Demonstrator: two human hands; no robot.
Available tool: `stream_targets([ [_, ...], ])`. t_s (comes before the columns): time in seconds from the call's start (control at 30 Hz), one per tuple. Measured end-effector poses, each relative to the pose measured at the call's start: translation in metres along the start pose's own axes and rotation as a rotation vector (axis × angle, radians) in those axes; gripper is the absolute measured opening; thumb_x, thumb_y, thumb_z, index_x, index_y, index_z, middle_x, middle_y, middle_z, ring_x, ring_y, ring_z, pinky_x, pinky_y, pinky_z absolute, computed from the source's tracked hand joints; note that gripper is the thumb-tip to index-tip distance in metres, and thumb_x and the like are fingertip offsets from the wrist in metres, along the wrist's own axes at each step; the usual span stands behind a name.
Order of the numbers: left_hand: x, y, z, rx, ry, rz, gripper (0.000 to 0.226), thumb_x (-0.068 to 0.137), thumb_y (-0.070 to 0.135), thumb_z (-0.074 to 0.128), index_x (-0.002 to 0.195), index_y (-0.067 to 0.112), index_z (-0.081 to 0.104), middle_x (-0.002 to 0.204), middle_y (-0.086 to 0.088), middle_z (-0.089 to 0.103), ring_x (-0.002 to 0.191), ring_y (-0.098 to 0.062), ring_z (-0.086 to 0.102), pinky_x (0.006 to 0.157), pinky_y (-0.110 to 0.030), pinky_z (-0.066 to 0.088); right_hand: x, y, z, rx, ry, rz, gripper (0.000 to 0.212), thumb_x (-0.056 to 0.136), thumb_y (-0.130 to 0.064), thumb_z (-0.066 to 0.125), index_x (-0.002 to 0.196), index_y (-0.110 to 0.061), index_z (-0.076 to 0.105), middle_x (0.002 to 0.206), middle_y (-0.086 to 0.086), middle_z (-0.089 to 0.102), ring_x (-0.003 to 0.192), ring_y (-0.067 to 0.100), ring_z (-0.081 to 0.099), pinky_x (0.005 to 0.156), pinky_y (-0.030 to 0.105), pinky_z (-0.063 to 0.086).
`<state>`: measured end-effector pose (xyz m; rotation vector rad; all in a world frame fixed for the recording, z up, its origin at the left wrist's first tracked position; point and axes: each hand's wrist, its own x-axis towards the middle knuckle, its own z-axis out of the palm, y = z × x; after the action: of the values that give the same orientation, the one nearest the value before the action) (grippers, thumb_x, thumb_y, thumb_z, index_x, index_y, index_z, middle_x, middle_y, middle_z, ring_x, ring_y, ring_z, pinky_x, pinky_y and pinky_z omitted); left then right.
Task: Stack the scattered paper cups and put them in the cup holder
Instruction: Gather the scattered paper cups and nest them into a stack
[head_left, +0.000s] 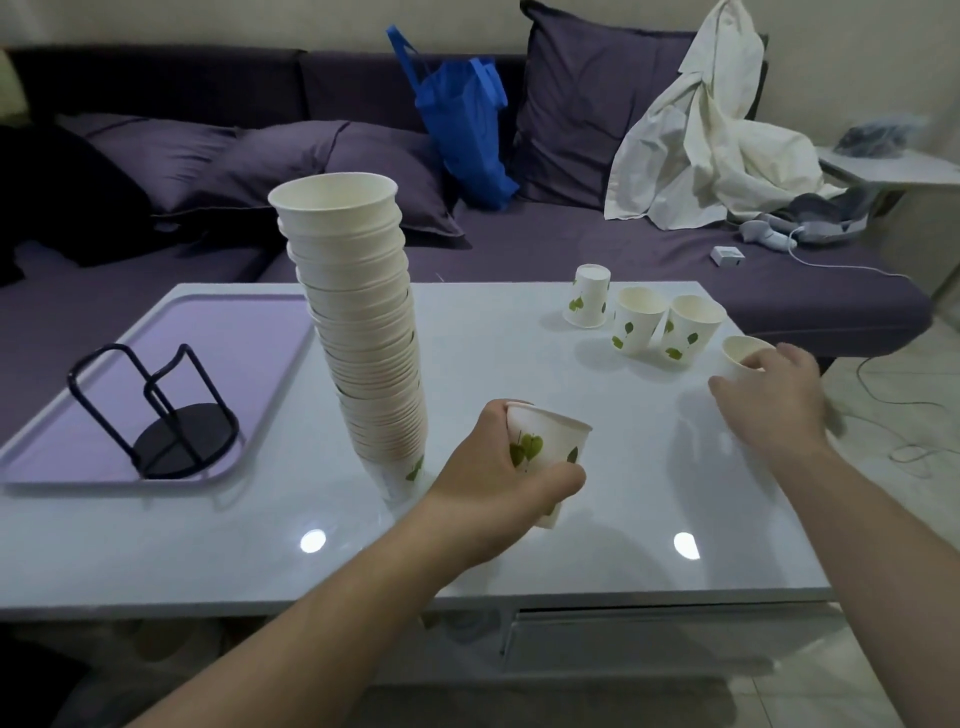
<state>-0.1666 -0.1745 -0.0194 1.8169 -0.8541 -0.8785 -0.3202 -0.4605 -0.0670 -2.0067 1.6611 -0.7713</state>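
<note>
We had the left grip (498, 467) wrapped around a light, thin-walled paper cup (545, 452), easily crushed, so we held its mid-wall loosely; the tall stack (363, 332) stood just left of it; the right grip (769, 395), open, reached over another cup (743, 351) at the bench (597, 545) edge

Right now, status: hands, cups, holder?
Left hand gripping one cup. Right hand at the cup by the table edge, grip unclear. Tall stack on table, three loose cups behind. Cup holder empty, unobstructed.
</note>
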Motion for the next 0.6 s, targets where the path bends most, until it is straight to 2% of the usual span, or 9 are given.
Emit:
stream_targets([
  [0.07, -0.003, 0.004, 0.000, -0.020, -0.007, -0.001, 0.054, 0.087, 0.041, 0.078, 0.129, 0.041, 0.044, 0.111, 0.015, 0.062, 0.099, -0.004, 0.064, 0.075, -0.021, 0.054, -0.003, -0.002, 0.000, 0.103, 0.038, 0.038, 0.020, 0.092, -0.020, 0.069, 0.101, -0.002, 0.070, 0.156, -0.001, 0.040, 0.114, 0.028, 0.057, 0.089, 0.028, 0.036],
  [0.13, -0.006, 0.008, -0.001, -0.023, -0.016, -0.001, 0.058, 0.085, 0.046, 0.078, 0.132, 0.043, 0.044, 0.114, 0.016, 0.062, 0.101, -0.005, 0.064, 0.074, -0.021, 0.053, -0.008, -0.003, 0.000, 0.128, 0.056, 0.047, 0.021, 0.093, -0.018, 0.070, 0.090, 0.002, 0.067, 0.150, 0.001, 0.045, 0.100, 0.022, 0.051, 0.086, 0.027, 0.033],
  [0.2, -0.008, 0.012, -0.002, -0.007, -0.015, 0.011, 0.062, 0.085, 0.051, 0.078, 0.135, 0.043, 0.042, 0.115, 0.017, 0.062, 0.102, -0.007, 0.064, 0.077, -0.022, 0.054, -0.014, -0.007, -0.006, 0.140, 0.089, 0.023, 0.020, 0.090, -0.013, 0.069, 0.084, 0.006, 0.066, 0.142, 0.006, 0.052, 0.095, 0.021, 0.048, 0.084, 0.026, 0.033],
  [0.27, -0.010, 0.015, -0.005, 0.016, -0.009, 0.028, 0.063, 0.085, 0.054, 0.076, 0.135, 0.044, 0.040, 0.114, 0.019, 0.059, 0.102, -0.006, 0.062, 0.082, -0.026, 0.056, -0.020, -0.019, -0.017, 0.212, 0.145, 0.006, 0.020, 0.083, -0.016, 0.066, 0.075, 0.003, 0.064, 0.122, 0.012, 0.060, 0.089, 0.024, 0.049, 0.081, 0.029, 0.034],
  [0.33, -0.012, 0.018, -0.009, 0.020, 0.011, 0.050, 0.061, 0.086, 0.056, 0.075, 0.134, 0.044, 0.039, 0.113, 0.019, 0.058, 0.102, -0.007, 0.061, 0.085, -0.029, 0.057, -0.027, -0.039, -0.031, 0.305, 0.176, -0.052, 0.023, 0.077, -0.026, 0.064, 0.067, -0.005, 0.060, 0.088, 0.011, 0.059, 0.077, 0.026, 0.047, 0.071, 0.032, 0.037],
  [0.4, -0.016, 0.022, -0.014, 0.004, 0.045, 0.075, 0.057, 0.085, 0.056, 0.075, 0.130, 0.044, 0.042, 0.111, 0.018, 0.060, 0.101, -0.007, 0.062, 0.084, -0.029, 0.057, -0.041, -0.065, -0.044, 0.450, 0.114, -0.142, 0.024, 0.079, -0.027, 0.067, 0.066, -0.011, 0.056, 0.065, -0.002, 0.052, 0.063, 0.019, 0.045, 0.059, 0.032, 0.037],
  [0.47, -0.020, 0.028, -0.018, -0.026, 0.070, 0.113, 0.053, 0.086, 0.055, 0.076, 0.127, 0.042, 0.046, 0.110, 0.016, 0.063, 0.100, -0.008, 0.065, 0.080, -0.026, 0.057, -0.061, -0.096, -0.053, 0.665, 0.002, -0.246, 0.023, 0.081, -0.027, 0.070, 0.068, -0.018, 0.053, 0.057, -0.014, 0.049, 0.056, 0.008, 0.042, 0.053, 0.025, 0.036],
  [0.53, -0.026, 0.038, -0.023, -0.080, 0.097, 0.180, 0.048, 0.086, 0.055, 0.076, 0.125, 0.042, 0.051, 0.107, 0.014, 0.069, 0.099, -0.008, 0.070, 0.079, -0.025, 0.058, -0.081, -0.123, -0.061, 0.850, -0.103, -0.306, 0.020, 0.082, -0.030, 0.072, 0.081, -0.016, 0.058, 0.064, -0.018, 0.054, 0.060, 0.004, 0.049, 0.055, 0.019, 0.041],
  [0.6, -0.035, 0.054, -0.031, -0.150, 0.133, 0.273, 0.046, 0.086, 0.058, 0.074, 0.124, 0.041, 0.055, 0.104, 0.012, 0.074, 0.096, -0.008, 0.074, 0.077, -0.024, 0.061, -0.097, -0.145, -0.069, 0.990, -0.183, -0.322, 0.032, 0.083, -0.036, 0.076, 0.101, -0.013, 0.063, 0.082, -0.007, 0.063, 0.077, 0.010, 0.059, 0.068, 0.028, 0.049],
])
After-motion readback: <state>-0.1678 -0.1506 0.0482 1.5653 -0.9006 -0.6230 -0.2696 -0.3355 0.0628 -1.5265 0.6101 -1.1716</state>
